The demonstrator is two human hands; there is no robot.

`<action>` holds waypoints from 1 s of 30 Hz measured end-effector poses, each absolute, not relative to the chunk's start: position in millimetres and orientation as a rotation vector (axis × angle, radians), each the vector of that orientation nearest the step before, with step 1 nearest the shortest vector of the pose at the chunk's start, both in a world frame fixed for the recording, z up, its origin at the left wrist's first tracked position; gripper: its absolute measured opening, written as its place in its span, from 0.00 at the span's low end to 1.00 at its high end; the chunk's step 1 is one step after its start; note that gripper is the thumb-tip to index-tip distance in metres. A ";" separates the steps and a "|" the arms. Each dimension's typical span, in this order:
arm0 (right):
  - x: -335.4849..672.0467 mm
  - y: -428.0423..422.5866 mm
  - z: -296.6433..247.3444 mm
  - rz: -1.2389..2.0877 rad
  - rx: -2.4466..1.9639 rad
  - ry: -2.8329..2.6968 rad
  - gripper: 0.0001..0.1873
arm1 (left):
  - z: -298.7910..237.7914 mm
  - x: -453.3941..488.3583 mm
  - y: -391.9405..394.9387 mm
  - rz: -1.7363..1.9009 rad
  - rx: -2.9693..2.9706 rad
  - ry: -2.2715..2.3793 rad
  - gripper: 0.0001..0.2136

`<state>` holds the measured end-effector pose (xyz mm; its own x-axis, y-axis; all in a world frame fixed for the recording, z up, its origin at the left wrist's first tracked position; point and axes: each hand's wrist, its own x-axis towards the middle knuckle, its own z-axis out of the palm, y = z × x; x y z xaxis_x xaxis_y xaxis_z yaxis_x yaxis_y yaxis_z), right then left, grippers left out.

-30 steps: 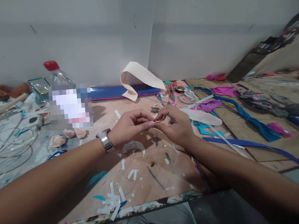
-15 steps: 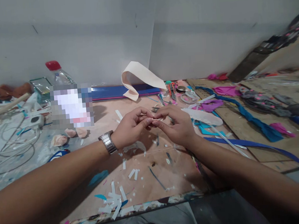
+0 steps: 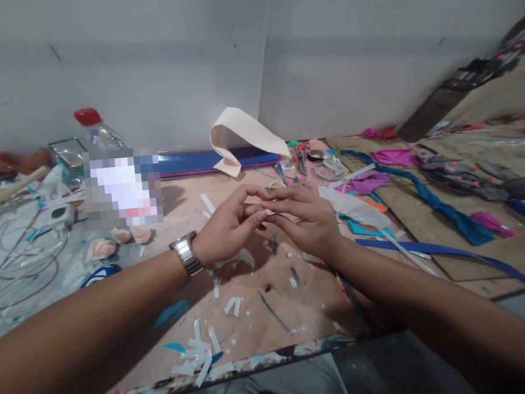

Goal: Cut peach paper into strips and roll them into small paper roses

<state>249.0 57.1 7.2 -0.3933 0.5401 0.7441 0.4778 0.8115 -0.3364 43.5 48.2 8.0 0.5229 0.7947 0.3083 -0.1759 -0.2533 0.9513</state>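
Above the middle of the table, the fingertips of both hands meet around a small pale pink piece, mostly hidden by the fingers. My left hand (image 3: 228, 227), with a metal watch (image 3: 186, 254) on the wrist, pinches it between thumb and finger. From the other side my right hand (image 3: 311, 223) closes on the same piece, its fingers laid long over the left fingertips. Beyond the hands a cream strip (image 3: 249, 124) stands curled in a loop. Cream fabric-like roses (image 3: 101, 248) lie to the left of my left wrist.
White cut strips (image 3: 200, 349) are scattered near the table's front edge. A red-capped bottle (image 3: 101, 134), a white charger (image 3: 62, 216) and cables lie left. Blue sheets (image 3: 181, 164) line the wall. At right are cardboard (image 3: 470, 264), a blue strip (image 3: 432, 249) and magenta scraps (image 3: 394, 157).
The right fingers have straightened and slid over the left fingertips, while both thumbs stay at the pale piece. The whole view has shifted slightly.
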 end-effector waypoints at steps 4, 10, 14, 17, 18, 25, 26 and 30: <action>249.1 57.7 7.9 0.086 -0.735 -2.043 0.10 | 8.6 44.2 49.0 1.038 1.489 0.539 0.15; 246.9 54.1 10.6 0.034 -0.752 -2.053 0.04 | 10.5 42.8 51.7 1.069 1.471 0.621 0.18; 246.8 53.9 12.1 0.011 -0.748 -2.087 0.05 | 11.9 40.5 54.5 1.042 1.465 0.620 0.16; 248.2 55.5 13.0 0.001 -0.748 -2.137 0.08 | 12.5 37.9 58.4 1.042 1.516 0.614 0.15; 248.7 56.2 13.0 -0.003 -0.750 -2.153 0.08 | 12.4 37.0 59.7 1.039 1.533 0.609 0.16; 249.9 58.3 11.6 -0.003 -0.769 -2.176 0.05 | 10.9 34.7 62.0 1.000 1.582 0.621 0.15; 249.8 58.5 11.9 -0.006 -0.769 -2.175 0.05 | 11.3 34.9 61.3 0.995 1.576 0.619 0.14; 250.0 59.7 13.4 -0.027 -0.737 -2.145 0.04 | 12.4 36.7 58.9 0.998 1.528 0.591 0.14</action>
<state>250.0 59.7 13.4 -0.4692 0.4957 0.7308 0.5138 0.8263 -0.2305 36.7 58.9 12.4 0.5100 0.8182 0.2655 -0.1600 -0.2130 0.9639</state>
